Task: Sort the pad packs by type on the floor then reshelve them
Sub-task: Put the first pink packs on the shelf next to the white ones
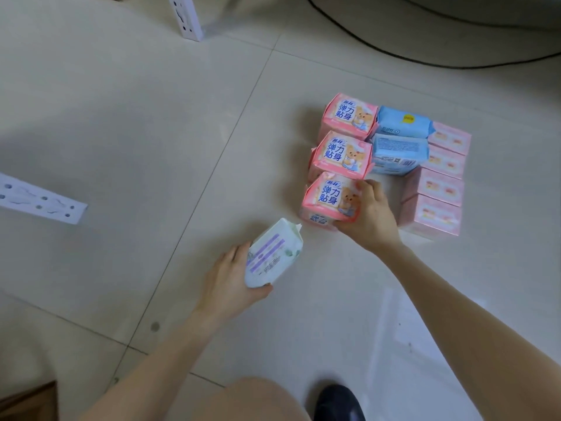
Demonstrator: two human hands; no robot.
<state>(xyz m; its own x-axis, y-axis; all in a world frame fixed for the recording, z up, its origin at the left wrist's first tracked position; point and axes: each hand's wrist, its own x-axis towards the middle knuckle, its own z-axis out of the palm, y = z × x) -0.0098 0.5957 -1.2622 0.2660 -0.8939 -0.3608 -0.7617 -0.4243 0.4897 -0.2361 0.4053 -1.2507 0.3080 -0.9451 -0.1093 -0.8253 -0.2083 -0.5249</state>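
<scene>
Wide tiled floor point(121, 117), and we're mid-sort. The block of packs sits right of centre in three columns that touch: bear packs point(341, 154) on the left, blue packs point(397, 153) in the middle, pale packs point(440, 189) on the right. The blue column is short, so there's a bare pocket of tile at its near end.

The right hand point(370, 217) grips the near bear pack point(329, 202), fingers curled over its right top edge and thumb low on the front. That pack butts against the bear pack behind it. Whether it sits fully flat on the tile, I can't tell under the hand.

The left hand point(224, 281) holds the white pack point(273, 253), lifted and tilted, fingers wrapped beneath, thumb at its near end. No other pack of its kind shows in the block.

My read: the bear column is being squared off, and the white pack goes next. It needs a spot of its own, so a new column has to start. Plenty of open tile lies left of the bear column. One post point(39, 202) lies far left, and another point(188, 16) stands at the far edge. The cable point(394, 53) runs behind the block, well apart from it. The shoe point(337, 402) is near the bottom, clear of both hands. Set it down parallel, just beside the bear packs, and don't nudge their edge.
</scene>
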